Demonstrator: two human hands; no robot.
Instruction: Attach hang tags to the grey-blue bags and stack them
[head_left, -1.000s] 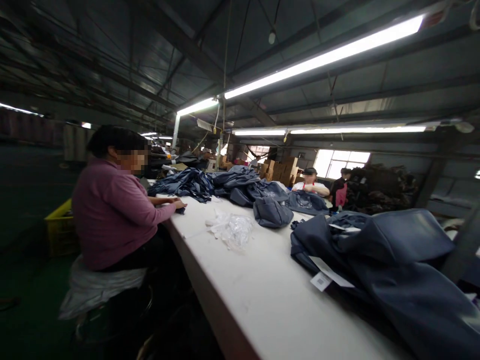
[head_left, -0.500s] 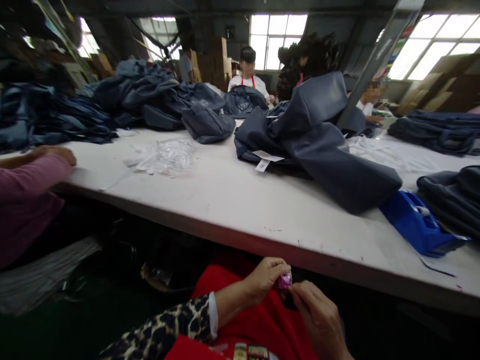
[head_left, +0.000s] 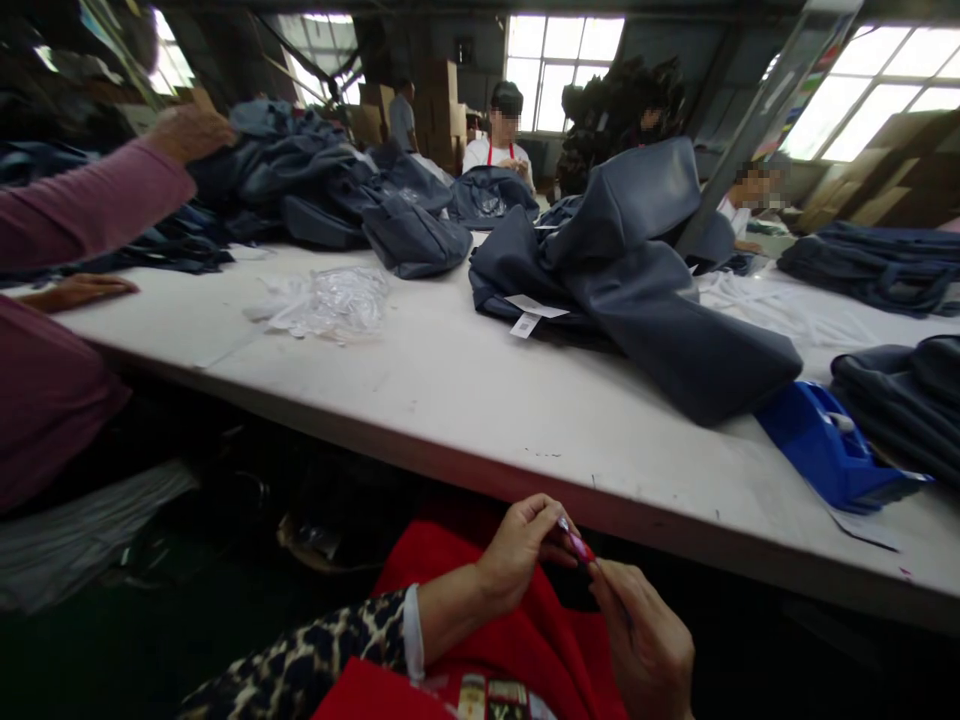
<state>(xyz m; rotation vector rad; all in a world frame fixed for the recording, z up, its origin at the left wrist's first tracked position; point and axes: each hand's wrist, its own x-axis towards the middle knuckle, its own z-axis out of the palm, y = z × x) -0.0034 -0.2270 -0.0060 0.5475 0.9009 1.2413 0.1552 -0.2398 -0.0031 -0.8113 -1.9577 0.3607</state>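
Observation:
Between my two hands is a small shiny pink-and-red wrapper (head_left: 580, 547), twisted like that of a candy; what is inside it I cannot see. The fingertips of my left hand (head_left: 521, 550) pinch its upper left end. At the lower right end, the bent fingers of my right hand (head_left: 646, 630) are closed on it. Both hands are above the red apron (head_left: 442, 560) on my lap, just below the near edge of the white table (head_left: 450, 400).
On the table lie dark blue bags (head_left: 637, 270), with white paper tags (head_left: 525, 325) on the nearest, a heap of clear plastic (head_left: 334, 300) and a blue tape dispenser (head_left: 847, 450). At left, a co-worker's pink sleeve (head_left: 97, 210) reaches over the table. Other people stand or sit beyond.
My hands have drawn slightly apart, and the wrapper now shows stretched out between them. The co-worker at left has raised one arm toward the bag pile.

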